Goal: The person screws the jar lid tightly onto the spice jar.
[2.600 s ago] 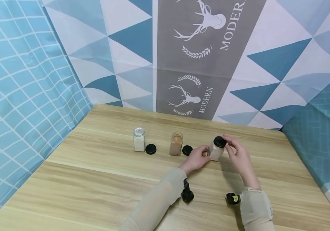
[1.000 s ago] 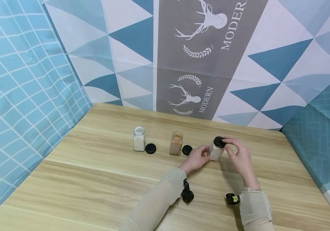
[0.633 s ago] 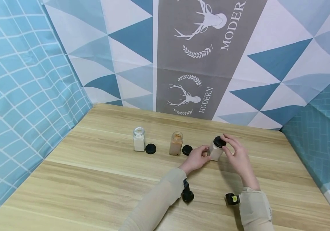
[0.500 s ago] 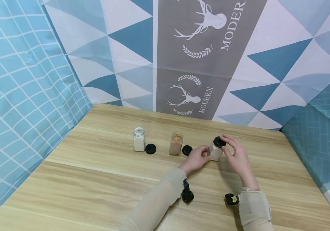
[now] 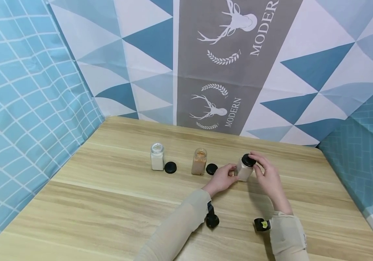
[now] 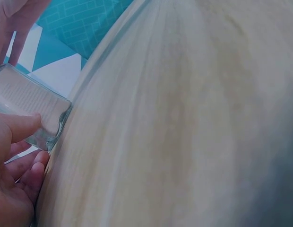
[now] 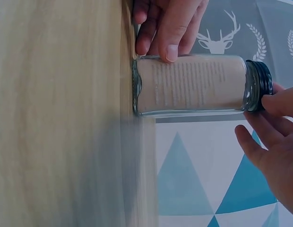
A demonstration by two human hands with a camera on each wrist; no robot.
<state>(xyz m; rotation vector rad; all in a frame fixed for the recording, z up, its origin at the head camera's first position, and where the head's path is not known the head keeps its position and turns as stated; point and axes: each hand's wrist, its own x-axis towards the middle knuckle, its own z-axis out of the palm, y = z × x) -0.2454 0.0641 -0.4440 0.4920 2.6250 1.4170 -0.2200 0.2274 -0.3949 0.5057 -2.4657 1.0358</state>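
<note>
A square glass jar (image 7: 193,85) of pale powder stands upright on the table, with lines of print on its side. Its black lid (image 5: 248,160) sits on the neck. Low on the jar, my left hand (image 5: 221,178) grips the body between thumb and fingers. My right hand (image 5: 269,179) holds the lid's rim, thumb on one side and fingers on the other. In the right wrist view, the lid lies between the right thumb (image 7: 281,101) and the fingers behind it. The left wrist view shows the jar's base and the left thumb (image 6: 16,126) against the glass.
To the left stand a lidless jar of white powder (image 5: 157,159) and a lidless jar of orange-brown powder (image 5: 199,163). Beside each lies a black lid (image 5: 170,167). The wooden table (image 5: 108,203) meets patterned cloth walls at the back and sides.
The right fingers have shifted slightly around the lid's rim, loosening and regripping. The left hand and the jar have stayed in place, as have the other jars.
</note>
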